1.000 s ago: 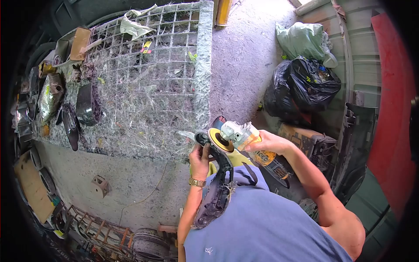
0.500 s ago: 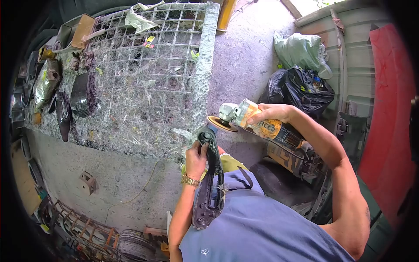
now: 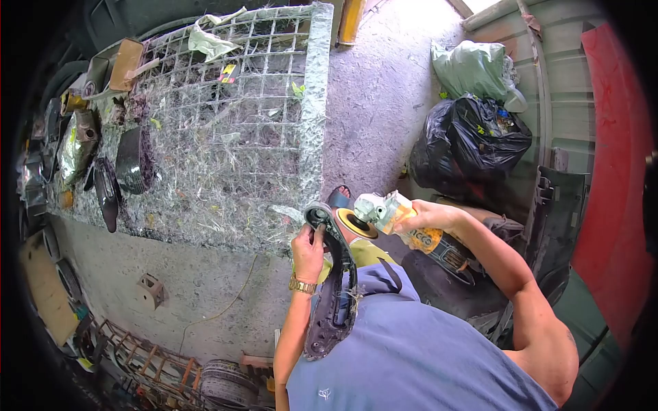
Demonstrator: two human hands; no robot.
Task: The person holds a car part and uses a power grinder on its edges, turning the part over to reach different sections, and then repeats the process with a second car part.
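My left hand [image 3: 308, 252], with a gold watch at its wrist, grips a long dark curved part [image 3: 334, 294] near its upper, ringed end. The part's lower end rests against my blue shirt. My right hand [image 3: 432, 216] is wrapped round a yellow and black angle grinder [image 3: 421, 236]. The grinder's tan disc [image 3: 356, 224] stands just right of the part's upper end, with a small gap between them. Whether the disc is spinning I cannot tell.
A mesh-topped table [image 3: 317, 103] covered in fibre strands stands at the upper left, with dark parts and a cloth [image 3: 211, 46] on it. A black bag [image 3: 473, 144] and a green bag [image 3: 473, 68] lie at right. A hollow block [image 3: 151, 291] sits on the floor.
The grinder in my right hand has moved down and to the right of the part's upper end. A sandalled foot now shows above the disc. The view has shifted slightly.
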